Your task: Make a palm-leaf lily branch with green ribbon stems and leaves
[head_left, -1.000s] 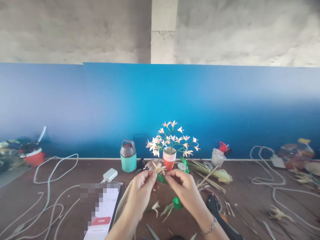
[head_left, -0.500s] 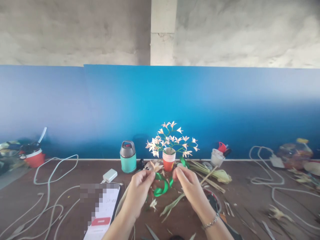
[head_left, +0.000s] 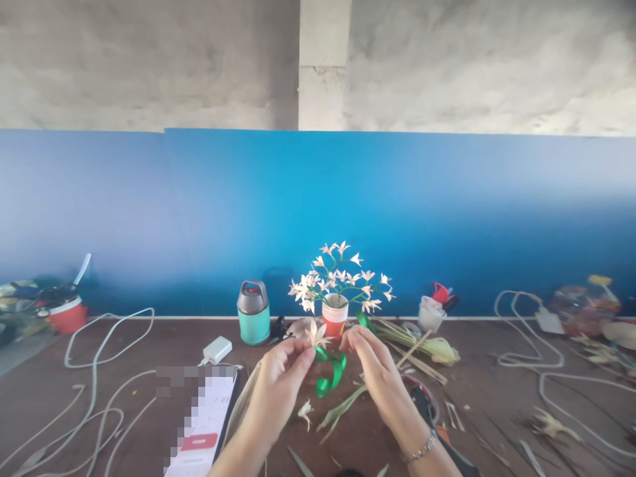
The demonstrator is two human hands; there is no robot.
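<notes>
Between thumb and fingers, my left hand [head_left: 282, 377] pinches a pale artificial flower [head_left: 317, 334] at its base, petals facing up. A shiny green ribbon [head_left: 330, 381] hangs in a loop from below the flower. My right hand [head_left: 373, 364] is closed in a pinch just right of the loop; the ribbon's upper end runs toward its fingertips, though the grip itself is partly hidden. Behind the hands, a stack of red and white paper cups [head_left: 335, 317] holds a spray of small pale flowers [head_left: 342, 277] on green stems. A loose flower [head_left: 305, 413] lies beneath my hands.
A turquoise lidded flask [head_left: 254, 315] stands at the back left, near a white charger [head_left: 217, 350] and a phone [head_left: 203, 421]. Dried husks [head_left: 430, 344] and a white cup of tools [head_left: 431, 313] are behind right. Scissor blades [head_left: 300, 462] show at the front. White cables [head_left: 97, 377] cross the left.
The ribbon went from a short piece held taut between both hands to a hanging loop. My left hand with the flower has shifted slightly right, and the flower has turned more upright.
</notes>
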